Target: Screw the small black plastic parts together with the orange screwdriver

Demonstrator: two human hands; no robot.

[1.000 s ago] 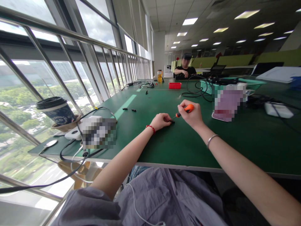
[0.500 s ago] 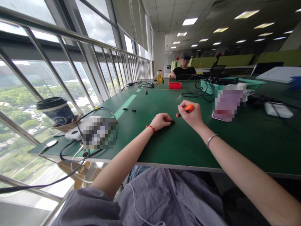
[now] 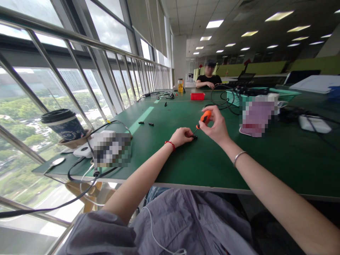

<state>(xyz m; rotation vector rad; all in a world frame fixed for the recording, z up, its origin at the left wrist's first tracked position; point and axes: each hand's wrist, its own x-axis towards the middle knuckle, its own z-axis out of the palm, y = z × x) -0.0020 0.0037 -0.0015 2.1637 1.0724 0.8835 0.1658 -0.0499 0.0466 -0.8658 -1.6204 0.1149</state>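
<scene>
My left hand (image 3: 182, 136) rests on the green table, fingers pinched on a small black part (image 3: 195, 137) that lies flat. What exactly the part is, I cannot make out. An orange and black screwdriver (image 3: 206, 116) is held by its handle in my right hand (image 3: 216, 124), just up and to the right. Its thin shaft slants down to the left, and the tip meets the black part or comes very close to it. Farther left, two similar black pieces (image 3: 151, 124) lie on the table, and another small black piece (image 3: 165, 104) is beyond them.
A paper cup (image 3: 63, 124) and a white device with cables (image 3: 85, 151) crowd the left edge by the railing. Toward the back are a red bin (image 3: 197, 96), a jar (image 3: 180, 85) and a seated person (image 3: 208, 78). A phone (image 3: 257, 118) leans before a teal basket (image 3: 288, 95).
My right hand has shifted its grip; the screwdriver now stands more upright, its handle farther left. My left hand stays in place. The person across has moved an arm to the right.
</scene>
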